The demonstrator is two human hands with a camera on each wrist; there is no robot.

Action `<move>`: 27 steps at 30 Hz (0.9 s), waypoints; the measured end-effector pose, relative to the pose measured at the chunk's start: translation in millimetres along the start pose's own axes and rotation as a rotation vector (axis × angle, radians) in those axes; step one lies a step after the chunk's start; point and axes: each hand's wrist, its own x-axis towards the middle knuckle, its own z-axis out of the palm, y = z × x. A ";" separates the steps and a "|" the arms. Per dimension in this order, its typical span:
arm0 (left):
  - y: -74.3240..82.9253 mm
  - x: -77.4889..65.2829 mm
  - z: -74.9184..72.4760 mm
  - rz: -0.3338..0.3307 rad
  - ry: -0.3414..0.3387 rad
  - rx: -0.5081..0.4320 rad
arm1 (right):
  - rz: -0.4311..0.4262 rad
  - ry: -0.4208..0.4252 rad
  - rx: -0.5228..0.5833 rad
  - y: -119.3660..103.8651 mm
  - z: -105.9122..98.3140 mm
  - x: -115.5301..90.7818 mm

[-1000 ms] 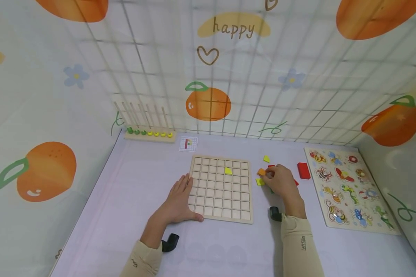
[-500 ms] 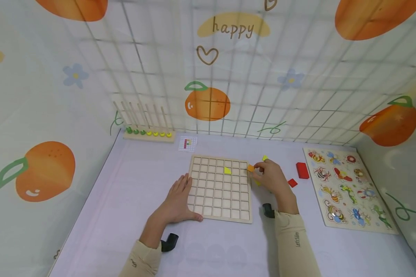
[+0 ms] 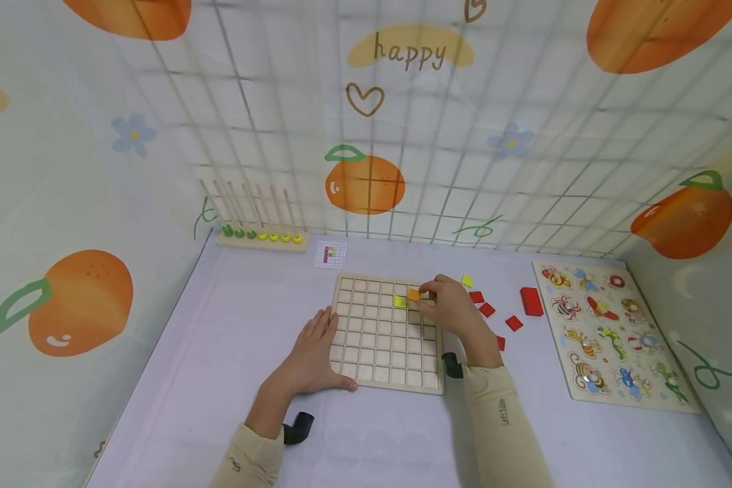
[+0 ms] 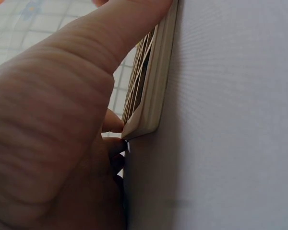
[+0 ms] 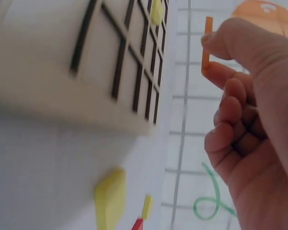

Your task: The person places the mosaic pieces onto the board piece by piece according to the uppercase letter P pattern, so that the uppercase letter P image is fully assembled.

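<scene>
A wooden grid board [image 3: 390, 388] lies on the table with one yellow tile [image 3: 400, 302] in a cell of its upper part. My left hand [image 3: 310, 358] rests against the board's lower left corner, fingers extended along the left side and thumb along the near edge. Between thumb and index finger, my right hand [image 3: 457, 313] pinches a small orange square tile [image 5: 207, 43]. In the head view that tile is over the board, just right of the yellow one. The right wrist view shows it held on edge, apart from the board.
Right of the board lie several red tiles [image 3: 486, 310] and a yellow piece [image 3: 466, 280]. Farther right are a red block [image 3: 531, 301] and an insect puzzle board [image 3: 616, 339]. A pattern card [image 3: 331, 254] and a bead counting rack [image 3: 263, 240] stand behind.
My right hand has carried the orange tile leftward from the loose pieces to over the board, uncovering red tiles behind it. My left hand has stayed at the board's corner.
</scene>
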 end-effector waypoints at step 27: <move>0.3 -0.8 -0.8 0.001 0.004 0.002 | -0.085 -0.084 -0.060 -27.7 29.4 25.9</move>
